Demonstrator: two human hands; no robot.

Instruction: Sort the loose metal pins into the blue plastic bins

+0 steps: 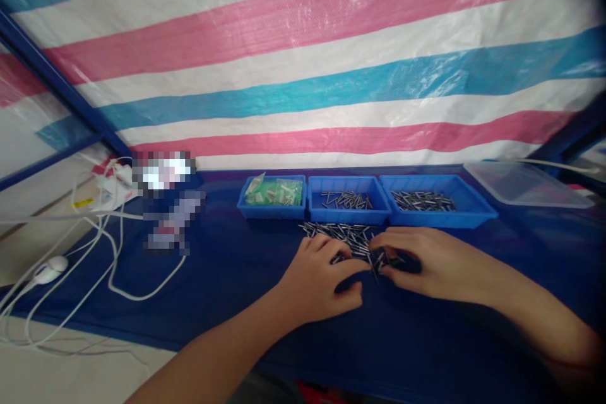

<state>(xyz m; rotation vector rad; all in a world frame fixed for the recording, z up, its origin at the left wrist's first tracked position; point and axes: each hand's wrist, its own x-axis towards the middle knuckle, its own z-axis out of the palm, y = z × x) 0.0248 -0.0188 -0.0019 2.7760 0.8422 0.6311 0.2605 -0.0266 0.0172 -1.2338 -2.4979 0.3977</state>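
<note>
A loose pile of short, thin metal pins (343, 233), perhaps rivets, lies on the blue tabletop (227, 278) in front of the bins. My left hand (322, 278) rests over the pile's near left side, fingers spread and the index fingertip touching pins. From the right, my right hand (426, 262) reaches in with thumb and fingers curved and apart, several pins lying between their tips. Similar pins fill part of the middle blue bin (350, 216) and the right blue bin (440, 219). Behind my left hand stands the left blue bin (271, 211), holding a green-and-clear plastic packet (281, 191).
A translucent lid (525, 186) lies at the back right. White cables (116, 265) and a white power strip (113, 189) crowd the left, beside two blurred-out objects. Striped plastic sheeting (331, 88) hangs behind the table, with a blue frame post (57, 76) at left.
</note>
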